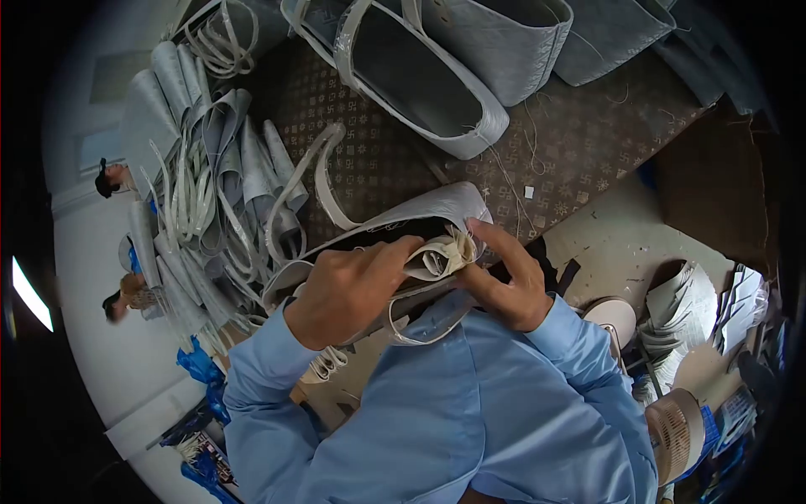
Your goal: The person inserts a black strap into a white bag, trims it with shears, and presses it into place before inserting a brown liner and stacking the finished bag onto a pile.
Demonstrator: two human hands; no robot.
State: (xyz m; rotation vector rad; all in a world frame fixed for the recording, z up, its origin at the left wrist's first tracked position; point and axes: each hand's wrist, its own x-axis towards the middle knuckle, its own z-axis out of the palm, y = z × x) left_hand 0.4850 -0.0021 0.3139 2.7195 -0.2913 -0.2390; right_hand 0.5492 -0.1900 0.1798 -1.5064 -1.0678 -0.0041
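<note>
A grey bag with loop handles lies on its side close to my chest, its dark mouth facing me. At that mouth is a rolled cream-white piece with a frayed, crumpled end. My left hand is curled over the bag's near rim, fingers closed around the roll's left part. On the other side, my right hand pinches the crumpled end and the bag edge between thumb and fingers. One pale bag handle loops down over my blue shirt. The inside of the bag is mostly hidden by my hands.
Several finished-looking grey bags stand along the table's far side. Loose threads lie on the patterned tabletop. Rolled grey panels and strips are heaped at left. A fan and stacked pieces are at lower right. Two people are beyond the heap.
</note>
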